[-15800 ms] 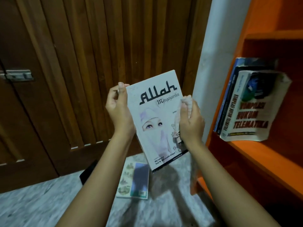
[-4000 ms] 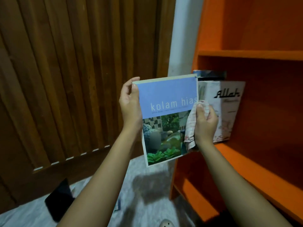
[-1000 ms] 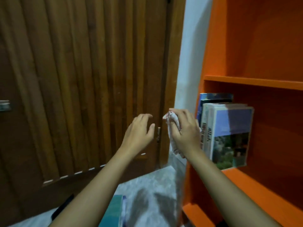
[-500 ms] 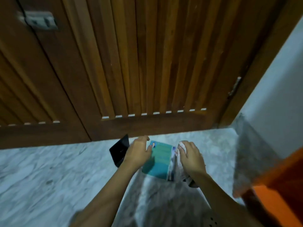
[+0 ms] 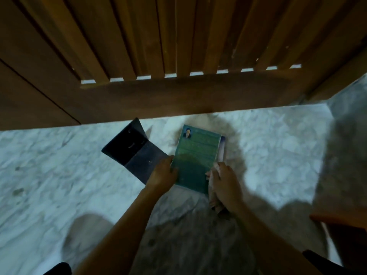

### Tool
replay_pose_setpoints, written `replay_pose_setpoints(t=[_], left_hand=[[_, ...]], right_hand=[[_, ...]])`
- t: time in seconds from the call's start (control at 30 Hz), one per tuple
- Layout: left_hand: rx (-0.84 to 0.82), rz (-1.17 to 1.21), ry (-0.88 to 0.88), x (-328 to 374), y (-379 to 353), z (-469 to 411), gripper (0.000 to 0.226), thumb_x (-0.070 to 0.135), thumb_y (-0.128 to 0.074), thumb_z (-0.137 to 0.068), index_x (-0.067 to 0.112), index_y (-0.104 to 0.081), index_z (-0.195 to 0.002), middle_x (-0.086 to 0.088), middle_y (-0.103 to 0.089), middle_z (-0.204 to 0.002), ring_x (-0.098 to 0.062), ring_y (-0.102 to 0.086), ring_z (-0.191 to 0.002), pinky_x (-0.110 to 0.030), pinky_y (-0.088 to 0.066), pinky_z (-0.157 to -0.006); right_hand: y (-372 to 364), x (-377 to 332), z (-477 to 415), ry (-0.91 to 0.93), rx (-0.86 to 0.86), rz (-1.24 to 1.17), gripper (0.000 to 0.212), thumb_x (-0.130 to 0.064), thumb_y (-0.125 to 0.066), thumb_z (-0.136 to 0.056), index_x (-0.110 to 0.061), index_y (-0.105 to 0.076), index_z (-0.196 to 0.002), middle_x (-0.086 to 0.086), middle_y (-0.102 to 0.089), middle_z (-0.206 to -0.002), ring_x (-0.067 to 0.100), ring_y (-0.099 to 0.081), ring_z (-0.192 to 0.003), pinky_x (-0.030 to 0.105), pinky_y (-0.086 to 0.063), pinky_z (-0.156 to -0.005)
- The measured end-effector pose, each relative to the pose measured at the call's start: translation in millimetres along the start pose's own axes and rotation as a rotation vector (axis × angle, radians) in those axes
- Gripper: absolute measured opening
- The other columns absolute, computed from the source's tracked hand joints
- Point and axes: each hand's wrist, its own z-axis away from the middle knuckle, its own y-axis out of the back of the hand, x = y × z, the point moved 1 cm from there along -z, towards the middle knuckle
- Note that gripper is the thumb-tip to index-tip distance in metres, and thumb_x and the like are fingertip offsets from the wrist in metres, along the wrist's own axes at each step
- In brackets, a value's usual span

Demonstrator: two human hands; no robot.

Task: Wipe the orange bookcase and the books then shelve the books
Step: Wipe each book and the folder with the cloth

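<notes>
The green book (image 5: pixel 196 155) is lying on the floor (image 5: pixel 59 165), with a black folder (image 5: pixel 133 153) at its 9 o'clock. The left hand (image 5: pixel 162 173) is curling its fingers onto the book's edge, and the right hand (image 5: pixel 224 183) is clutching the cloth (image 5: pixel 213 197). Lifting with both hands looks steadiest.

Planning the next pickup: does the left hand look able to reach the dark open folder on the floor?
Probably yes: the left hand holds the green paperback book by its edge, right beside the dark open folder, nothing between them.
</notes>
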Motion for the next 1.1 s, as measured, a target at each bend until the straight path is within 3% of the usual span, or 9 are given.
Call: replay_pose_setpoints(t=[0.2,0.37,0.43,0.57,0.7,0.8,0.93,1.03,1.1], left_hand=[[-0.017,0.057,0.022,-2.6,-11.8,-19.4,0.038,0.014,-0.051,-0.096,0.005,-0.045,-0.133,-0.007,-0.056,-0.119,-0.018,-0.053,-0.106,-0.016,-0.035,-0.08],[-0.112,0.281,0.133,-8.4,-7.6,-34.6,0.048,0.025,-0.051,-0.096,0.016,-0.036,-0.141,-0.017,-0.061,-0.122,-0.029,-0.064,-0.102,-0.043,-0.052,-0.09],[-0.12,0.36,0.197,-8.3,-5.5,-37.9,0.046,0.027,-0.048,-0.098,0.023,-0.034,-0.142,-0.015,-0.061,-0.12,-0.026,-0.064,-0.099,-0.04,-0.052,-0.091],[-0.054,0.448,0.159,-7.8,-6.3,-38.2,0.038,0.021,-0.041,-0.101,0.026,-0.038,-0.138,-0.012,-0.065,-0.108,-0.021,-0.064,-0.091,-0.029,-0.053,-0.078],[-0.002,0.463,0.103,-6.3,-10.7,-39.5,0.04,0.017,-0.037,-0.102,0.032,-0.037,-0.139,-0.014,-0.066,-0.106,-0.026,-0.066,-0.092,-0.033,-0.054,-0.077],[0.015,0.544,0.093,-7.4,-12.5,-39.3,0.044,0.009,-0.037,-0.101,0.033,-0.039,-0.137,-0.003,-0.064,-0.102,-0.011,-0.064,-0.084,-0.017,-0.055,-0.067],[0.091,0.676,0.118,-1.0,-13.3,-32.1,0.041,0.008,-0.039,-0.1,0.037,-0.048,-0.128,-0.002,-0.066,-0.102,-0.019,-0.065,-0.094,-0.033,-0.056,-0.083],[0.181,0.7,0.044,15.6,-11.1,-18.2,0.04,0.005,-0.041,-0.099,0.033,-0.05,-0.125,-0.008,-0.067,-0.11,-0.021,-0.065,-0.096,-0.034,-0.056,-0.083],[0.247,0.735,-0.037,26.8,-3.4,-5.1,0.038,0.004,-0.043,-0.098,0.03,-0.052,-0.123,-0.012,-0.066,-0.116,-0.022,-0.064,-0.102,-0.039,-0.054,-0.089]], right_hand=[[-13.0,8.4,-7.9,-0.038,0.057,-0.096,0.023,-0.019,-0.042,-0.099,-0.011,-0.055,-0.117,-0.004,-0.056,-0.095,0.011,-0.055,-0.085,0.024,-0.038,-0.073],[-15.0,8.6,-8.6,-0.041,0.083,-0.148,0.018,-0.017,-0.043,-0.099,-0.012,-0.056,-0.111,-0.004,-0.056,-0.094,0.009,-0.053,-0.083,0.016,-0.036,-0.067],[-15.1,9.8,-8.1,-0.041,0.076,-0.186,0.017,-0.017,-0.042,-0.099,-0.012,-0.056,-0.108,-0.004,-0.057,-0.093,0.008,-0.054,-0.082,0.007,-0.034,-0.065],[-18.1,16.9,-10.0,-0.038,0.075,-0.232,0.02,-0.017,-0.043,-0.098,-0.012,-0.058,-0.111,0.002,-0.063,-0.101,0.015,-0.059,-0.091,0.025,-0.043,-0.077],[-17.7,19.8,-9.0,-0.002,0.084,-0.269,0.014,-0.014,-0.043,-0.098,-0.017,-0.057,-0.1,0.002,-0.064,-0.098,0.016,-0.06,-0.09,0.028,-0.043,-0.08],[-16.5,17.0,-8.4,-0.003,0.081,-0.305,0.015,-0.013,-0.042,-0.099,-0.015,-0.057,-0.1,0.004,-0.063,-0.098,0.012,-0.059,-0.088,0.023,-0.042,-0.082],[-15.1,15.0,-4.6,-0.017,0.08,-0.327,0.018,-0.005,-0.038,-0.097,-0.011,-0.053,-0.105,0.007,-0.049,-0.107,-0.001,-0.049,-0.086,0.006,-0.035,-0.082],[-9.9,11.5,-4.3,-0.068,0.147,-0.421,0.016,-0.006,-0.039,-0.096,-0.008,-0.048,-0.109,0.011,-0.048,-0.114,0.013,-0.055,-0.094,0.029,-0.048,-0.087],[-0.2,7.3,-5.5,-0.124,0.216,-0.483,0.015,-0.01,-0.043,-0.094,-0.006,-0.048,-0.108,0.016,-0.053,-0.112,0.023,-0.059,-0.095,0.03,-0.052,-0.073]])
